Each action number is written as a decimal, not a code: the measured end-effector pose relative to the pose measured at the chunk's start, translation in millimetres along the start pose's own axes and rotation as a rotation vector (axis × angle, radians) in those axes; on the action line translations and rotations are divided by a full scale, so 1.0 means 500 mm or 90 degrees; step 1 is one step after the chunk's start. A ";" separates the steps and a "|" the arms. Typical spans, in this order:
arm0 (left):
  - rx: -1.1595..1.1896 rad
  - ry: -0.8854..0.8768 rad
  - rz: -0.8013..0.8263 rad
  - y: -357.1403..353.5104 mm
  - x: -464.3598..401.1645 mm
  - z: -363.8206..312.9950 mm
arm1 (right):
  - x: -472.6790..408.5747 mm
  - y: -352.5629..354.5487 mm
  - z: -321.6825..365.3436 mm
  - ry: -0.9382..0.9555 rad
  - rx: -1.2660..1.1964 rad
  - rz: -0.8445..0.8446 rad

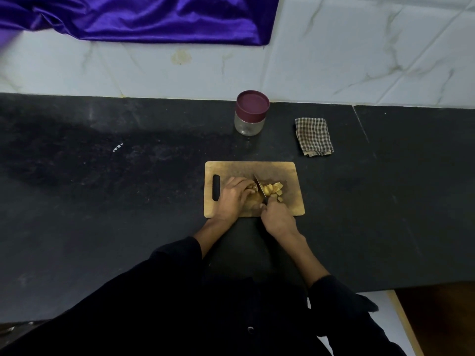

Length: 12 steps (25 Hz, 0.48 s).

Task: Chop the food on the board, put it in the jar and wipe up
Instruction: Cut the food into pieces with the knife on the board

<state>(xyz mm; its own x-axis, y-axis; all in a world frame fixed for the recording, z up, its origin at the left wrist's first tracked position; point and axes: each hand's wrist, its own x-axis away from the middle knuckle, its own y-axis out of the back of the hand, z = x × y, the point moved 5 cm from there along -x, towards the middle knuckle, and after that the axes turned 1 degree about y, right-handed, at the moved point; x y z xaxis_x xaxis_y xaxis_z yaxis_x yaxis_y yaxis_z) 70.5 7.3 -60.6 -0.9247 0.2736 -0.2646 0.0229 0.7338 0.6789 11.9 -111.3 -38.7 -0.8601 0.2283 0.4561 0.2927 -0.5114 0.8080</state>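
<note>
A wooden chopping board (288, 173) lies on the black counter. On it sits a pale yellow-brown piece of food (253, 197), with several cut chunks (274, 191) to its right. My left hand (232, 197) holds the uncut part down with curled fingers. My right hand (276, 217) grips the handle of a knife (259, 187), whose blade stands between the uncut part and the chunks. A clear glass jar (249, 124) with a maroon lid on stands behind the board. To the jar's right lies a folded checked cloth (313, 136).
The black counter (102, 188) stretches wide to the left and right of the board. A white tiled wall (334, 52) rises behind it, with a purple cloth (141, 19) hanging at the top left. The counter's front edge ends at the lower right.
</note>
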 end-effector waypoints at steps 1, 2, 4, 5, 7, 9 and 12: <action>-0.001 0.003 0.001 -0.001 0.000 -0.001 | 0.000 0.001 0.000 -0.005 0.003 0.003; -0.006 -0.001 0.004 -0.002 0.000 -0.002 | 0.000 0.003 0.000 -0.008 0.006 0.007; -0.016 -0.009 0.016 -0.005 -0.001 -0.002 | -0.001 0.007 -0.001 -0.007 -0.010 0.021; -0.021 -0.005 0.026 -0.006 -0.001 -0.001 | -0.002 0.008 -0.004 -0.007 -0.032 0.027; -0.022 0.007 0.037 -0.007 -0.001 -0.002 | -0.001 0.009 -0.012 -0.007 -0.083 0.027; -0.019 0.006 0.032 -0.006 -0.001 -0.001 | 0.005 0.010 -0.013 -0.003 -0.110 0.018; -0.014 -0.001 0.027 -0.005 -0.002 -0.005 | 0.011 0.016 -0.002 0.018 -0.097 -0.010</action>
<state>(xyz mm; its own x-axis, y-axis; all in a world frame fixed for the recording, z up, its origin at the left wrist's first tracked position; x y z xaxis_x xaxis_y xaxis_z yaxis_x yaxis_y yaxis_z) 70.3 3.9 -60.4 -0.9223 0.3056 -0.2366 0.0537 0.7076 0.7046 9.1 -115.1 -30.4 -0.8762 0.2155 0.4311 0.2134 -0.6285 0.7480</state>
